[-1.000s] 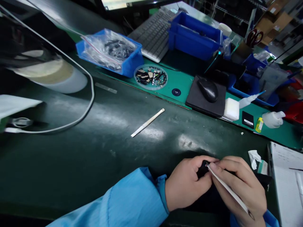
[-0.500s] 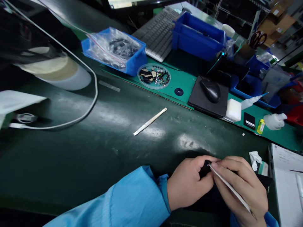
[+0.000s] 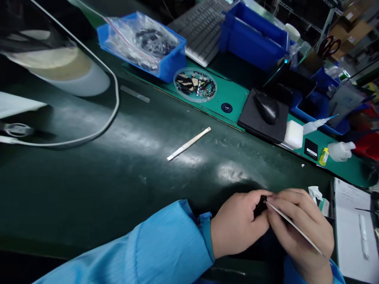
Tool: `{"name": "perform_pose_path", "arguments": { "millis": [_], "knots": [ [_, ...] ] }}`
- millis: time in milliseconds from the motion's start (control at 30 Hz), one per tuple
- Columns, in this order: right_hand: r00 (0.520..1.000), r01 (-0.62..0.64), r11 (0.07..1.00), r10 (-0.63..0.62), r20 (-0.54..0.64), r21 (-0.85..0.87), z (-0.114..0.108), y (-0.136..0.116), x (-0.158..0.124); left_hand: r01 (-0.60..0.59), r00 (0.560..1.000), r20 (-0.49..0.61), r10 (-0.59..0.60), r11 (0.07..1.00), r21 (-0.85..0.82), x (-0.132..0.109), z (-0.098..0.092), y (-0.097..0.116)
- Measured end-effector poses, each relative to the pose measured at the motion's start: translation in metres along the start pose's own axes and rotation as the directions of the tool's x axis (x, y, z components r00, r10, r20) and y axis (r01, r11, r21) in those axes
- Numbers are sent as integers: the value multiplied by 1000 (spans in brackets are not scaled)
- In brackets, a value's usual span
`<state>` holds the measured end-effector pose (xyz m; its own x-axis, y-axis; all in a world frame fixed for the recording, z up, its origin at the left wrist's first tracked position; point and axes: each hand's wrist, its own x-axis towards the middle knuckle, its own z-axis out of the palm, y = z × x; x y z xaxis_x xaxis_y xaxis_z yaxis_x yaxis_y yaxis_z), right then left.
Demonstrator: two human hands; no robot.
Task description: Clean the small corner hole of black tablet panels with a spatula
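Held stick flatter now, black piece mostly behind fingers

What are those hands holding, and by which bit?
The left hand pinches a small dark thing, mostly hidden, so which part can't be told. The right hand holds a thin pale stick near the end by that dark thing.

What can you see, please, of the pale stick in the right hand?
The pale stick is long, thin and straight, whitish and plain along its visible length; its material cannot be told. The right hand grips it near its upper end, and its shaft slants down to the right along that hand. The upper end is at the small dark piece in the left hand; whether they touch is unclear.
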<state>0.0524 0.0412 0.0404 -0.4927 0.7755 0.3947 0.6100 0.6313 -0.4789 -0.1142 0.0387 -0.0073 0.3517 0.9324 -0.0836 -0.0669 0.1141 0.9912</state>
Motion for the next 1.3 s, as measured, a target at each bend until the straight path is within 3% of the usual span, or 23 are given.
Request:
{"name": "perform_pose_path", "arguments": {
  "millis": [1033,1300],
  "knots": [
    [1000,-4,999,2,-25,-51,0,-8,7,-59,998,-23,62,993,105,0,1,3],
    [997,-56,996,51,-66,-76,2,-10,6,-54,998,-20,56,994,100,-2,-1,4]
  ]
}}
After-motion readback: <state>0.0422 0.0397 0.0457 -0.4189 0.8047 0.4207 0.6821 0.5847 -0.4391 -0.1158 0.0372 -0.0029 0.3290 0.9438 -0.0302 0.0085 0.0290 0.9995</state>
